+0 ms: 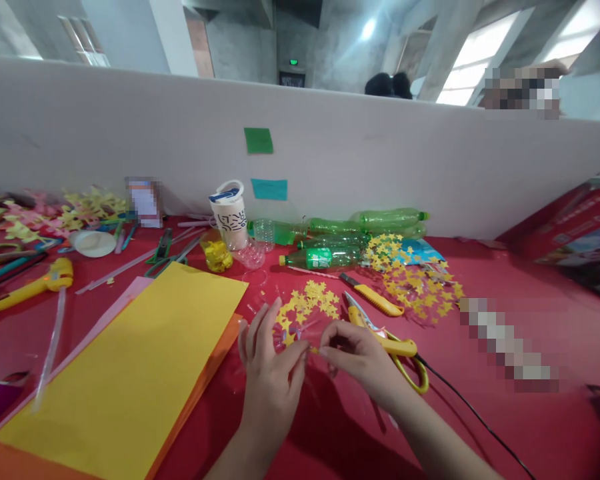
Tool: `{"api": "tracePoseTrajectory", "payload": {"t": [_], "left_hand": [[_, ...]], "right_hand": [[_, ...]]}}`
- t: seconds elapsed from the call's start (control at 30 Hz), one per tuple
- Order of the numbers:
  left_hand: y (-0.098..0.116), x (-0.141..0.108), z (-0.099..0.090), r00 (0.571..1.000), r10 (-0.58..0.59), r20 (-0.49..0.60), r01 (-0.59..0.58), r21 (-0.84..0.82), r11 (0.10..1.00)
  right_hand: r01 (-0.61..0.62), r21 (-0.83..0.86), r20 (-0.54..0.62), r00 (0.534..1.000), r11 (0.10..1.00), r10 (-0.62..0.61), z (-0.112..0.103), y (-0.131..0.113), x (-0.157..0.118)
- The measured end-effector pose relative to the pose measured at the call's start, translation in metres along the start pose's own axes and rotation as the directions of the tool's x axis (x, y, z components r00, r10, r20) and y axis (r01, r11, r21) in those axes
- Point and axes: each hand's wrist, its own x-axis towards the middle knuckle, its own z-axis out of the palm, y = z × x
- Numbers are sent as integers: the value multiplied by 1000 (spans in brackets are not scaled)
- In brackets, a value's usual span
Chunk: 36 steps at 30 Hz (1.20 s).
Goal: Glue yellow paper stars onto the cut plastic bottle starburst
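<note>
Over the front middle of the red table, a small yellow piece (315, 349) is pinched at the fingertips between my two hands. My left hand (270, 377) has its thumb and index finger closed near the piece, its other fingers raised apart. My right hand (357, 350) pinches the piece from the other side with thumb and forefinger, the remaining fingers curled. Just beyond the fingertips lie yellow paper stars (313, 300) in a heap, some on clear plastic. Scissors (353, 303) and a yellow tool with a black cord (403, 347) lie beside my right hand, partly hidden by it.
Yellow paper (145, 353) covers the left. A yellow-handled cutter (377, 299), green plastic bottles (320, 257), a star-covered clear piece (420, 283) and a white cup (230, 217) stand or lie farther back. A yellow glue gun (35, 287) is far left; a white partition (155, 127) closes the back.
</note>
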Motion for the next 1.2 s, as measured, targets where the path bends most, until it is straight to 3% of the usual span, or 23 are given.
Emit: {"api": "tracePoseTrajectory", "payload": {"t": [0.13, 0.83, 1.2], "left_hand": [[-1, -2, 1, 1000, 0, -4, 0, -25, 1000], [5, -1, 3, 998, 38, -42, -39, -4, 999], [6, 0, 3, 998, 51, -40, -52, -12, 999]], "right_hand": [[-17, -23, 18, 1000, 1000, 18, -2, 4, 6], [-48, -114, -120, 992, 992, 35, 6, 10, 7], [-41, -124, -100, 995, 991, 28, 5, 14, 8]]}}
